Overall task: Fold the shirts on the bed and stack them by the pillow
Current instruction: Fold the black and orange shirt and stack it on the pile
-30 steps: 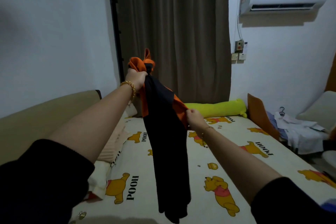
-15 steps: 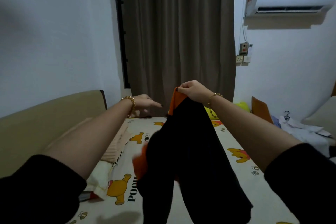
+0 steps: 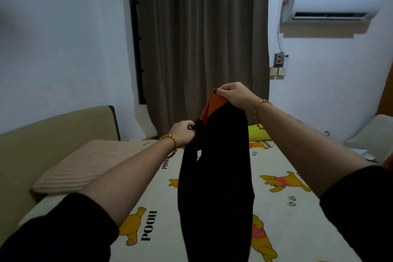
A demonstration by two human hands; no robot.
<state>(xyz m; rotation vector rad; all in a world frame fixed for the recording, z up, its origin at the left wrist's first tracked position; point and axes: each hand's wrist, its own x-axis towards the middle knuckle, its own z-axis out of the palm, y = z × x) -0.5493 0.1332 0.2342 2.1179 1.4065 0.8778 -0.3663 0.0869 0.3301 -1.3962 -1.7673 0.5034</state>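
Black shirt (image 3: 214,187), orange-trimmed, hanging bunched

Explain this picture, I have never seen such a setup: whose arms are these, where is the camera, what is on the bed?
No machine here: these are a person's two bare hands, filmed by one wide-angle camera worn on the head, looking forward and down. The right hand grips the orange top edge of a black and orange shirt and holds it up; the left hand pinches the black cloth lower down. The shirt hangs over a bed with a cartoon-bear sheet. A beige pillow lies at the left, a yellow bolster at the far end.
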